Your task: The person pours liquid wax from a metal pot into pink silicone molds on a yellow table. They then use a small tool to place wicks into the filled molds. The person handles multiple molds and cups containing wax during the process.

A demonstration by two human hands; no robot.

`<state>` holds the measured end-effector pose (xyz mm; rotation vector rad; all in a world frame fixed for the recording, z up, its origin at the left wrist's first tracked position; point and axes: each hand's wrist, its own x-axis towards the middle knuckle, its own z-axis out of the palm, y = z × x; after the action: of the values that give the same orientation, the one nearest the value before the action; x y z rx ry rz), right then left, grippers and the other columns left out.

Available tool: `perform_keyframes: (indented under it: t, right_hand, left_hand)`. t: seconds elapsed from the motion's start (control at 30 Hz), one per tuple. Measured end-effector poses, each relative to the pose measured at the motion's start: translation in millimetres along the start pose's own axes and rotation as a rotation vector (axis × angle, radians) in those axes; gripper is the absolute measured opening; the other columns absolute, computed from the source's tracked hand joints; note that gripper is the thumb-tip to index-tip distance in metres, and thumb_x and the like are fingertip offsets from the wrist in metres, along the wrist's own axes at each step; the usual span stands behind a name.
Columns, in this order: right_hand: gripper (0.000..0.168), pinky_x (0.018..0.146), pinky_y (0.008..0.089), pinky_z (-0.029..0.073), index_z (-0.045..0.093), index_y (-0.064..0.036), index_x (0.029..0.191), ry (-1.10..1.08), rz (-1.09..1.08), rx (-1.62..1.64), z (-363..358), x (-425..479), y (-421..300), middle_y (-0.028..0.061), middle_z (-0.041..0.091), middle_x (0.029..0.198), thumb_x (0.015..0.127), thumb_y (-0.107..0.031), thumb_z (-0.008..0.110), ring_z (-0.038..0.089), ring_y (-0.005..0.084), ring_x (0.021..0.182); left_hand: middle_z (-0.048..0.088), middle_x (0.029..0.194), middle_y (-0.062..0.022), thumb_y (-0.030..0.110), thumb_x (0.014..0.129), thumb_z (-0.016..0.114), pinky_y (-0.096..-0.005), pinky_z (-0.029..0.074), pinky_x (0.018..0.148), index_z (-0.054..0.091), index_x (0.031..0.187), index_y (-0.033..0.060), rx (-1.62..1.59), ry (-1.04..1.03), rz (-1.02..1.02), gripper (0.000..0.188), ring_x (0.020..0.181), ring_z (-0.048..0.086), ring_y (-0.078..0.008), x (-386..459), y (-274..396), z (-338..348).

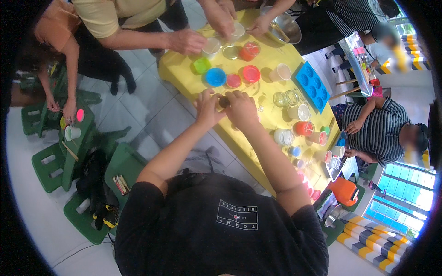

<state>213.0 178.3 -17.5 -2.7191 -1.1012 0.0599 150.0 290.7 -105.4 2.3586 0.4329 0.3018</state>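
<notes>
Both of my hands meet over the near edge of the yellow-covered table (pixel 238 145). My left hand (pixel 209 108) and my right hand (pixel 243 108) grip a small dark round object (pixel 224 101) between them; its kind cannot be told. Just beyond my fingers stand a blue round container (pixel 215 77), a small red round one (pixel 233 80) and a larger red one (pixel 251 74). A green square mold (pixel 202 65) lies past the blue one. To the right are a glass jar (pixel 279 99) and a white cup (pixel 299 112).
A blue mold with round cavities (pixel 312 87) lies at the table's far side. Jars with red contents (pixel 304 128) and several cups crowd the right. Co-workers' hands (pixel 190 41) handle cups across the table. Green plastic chairs (pixel 51 165) stand at left, one bearing a small packet (pixel 121 185).
</notes>
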Motion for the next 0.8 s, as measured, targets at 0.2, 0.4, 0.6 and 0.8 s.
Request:
perform_keyframes:
  t: [0.2,0.4,0.6,0.8]
  right_hand:
    - [0.025,0.081,0.0392,0.044,0.063,-0.009,0.096,-0.225,0.161,-0.083,3,7,-2,0.0084,0.062,0.097,0.075,-0.023,0.065,0.058,0.0252,0.096]
    - [0.022,0.079,0.0384,0.044,0.065,-0.009,0.093,-0.019,0.078,-0.025,1,4,-2,0.0088,0.063,0.094,0.075,-0.022,0.063,0.059,0.0255,0.094]
    - [0.023,0.08,0.0395,0.044,0.066,-0.009,0.094,-0.27,0.189,-0.092,-7,17,-11,0.0085,0.065,0.094,0.077,-0.024,0.061,0.059,0.0251,0.095]
    - [0.02,0.079,0.0391,0.044,0.067,-0.008,0.09,-0.153,0.065,-0.091,0,12,-7,0.0089,0.065,0.091,0.077,-0.021,0.06,0.061,0.0247,0.09]
  left_hand:
    - [0.043,0.118,-0.0043,0.029,0.057,0.082,-0.0488,0.027,0.093,0.061,0.107,0.0213,-0.003,0.013,0.021,0.055,0.116,0.037,-0.0269,1,-3,3]
    - [0.042,0.119,-0.0046,0.029,0.056,0.082,-0.0502,0.028,0.094,0.06,0.107,0.0211,0.006,0.007,0.02,0.056,0.116,0.037,-0.0276,0,-3,4]
    - [0.042,0.118,-0.0051,0.03,0.057,0.082,-0.0507,0.028,0.093,0.061,0.106,0.022,0.034,-0.008,0.023,0.054,0.116,0.037,-0.0289,2,-4,2]
    - [0.043,0.118,-0.0054,0.033,0.057,0.081,-0.0498,0.027,0.094,0.061,0.106,0.0209,0.032,-0.004,0.046,0.054,0.116,0.037,-0.0294,1,-3,0]
